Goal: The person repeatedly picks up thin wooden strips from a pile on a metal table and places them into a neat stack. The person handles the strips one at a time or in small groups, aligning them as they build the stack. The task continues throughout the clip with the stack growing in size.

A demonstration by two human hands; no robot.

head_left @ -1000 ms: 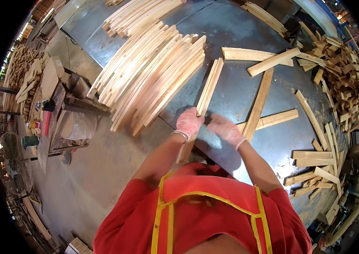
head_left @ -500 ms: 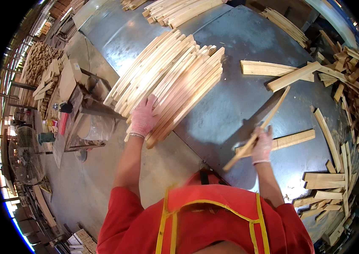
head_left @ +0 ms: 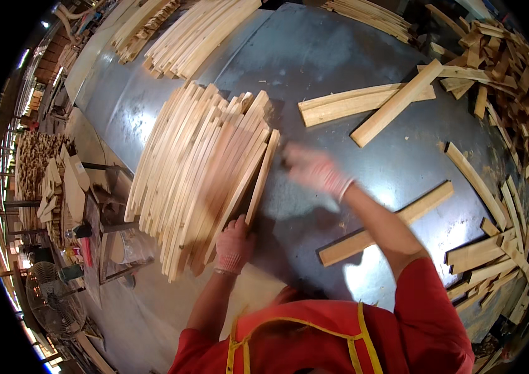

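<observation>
Wooden strip [head_left: 264, 176], central in the head view, has its near end pinched by the left hand [head_left: 233, 245] at seven o'clock, where steady holding beside the stack [head_left: 174, 174] at nine seems wise, while the right hand [head_left: 315, 169], at two, is too blurred to tell its grip.

A woodworking shop: stacked slats [head_left: 193, 171], apparently heaped offcuts [head_left: 517, 93].

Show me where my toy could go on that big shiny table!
One bare patch lies between the crossed boards and the board under the right forearm. Another lies between the far strip stack and the crossed boards. It's crowded left, with the big strip stack, and right, with the scrap heap and short offcuts.
</observation>
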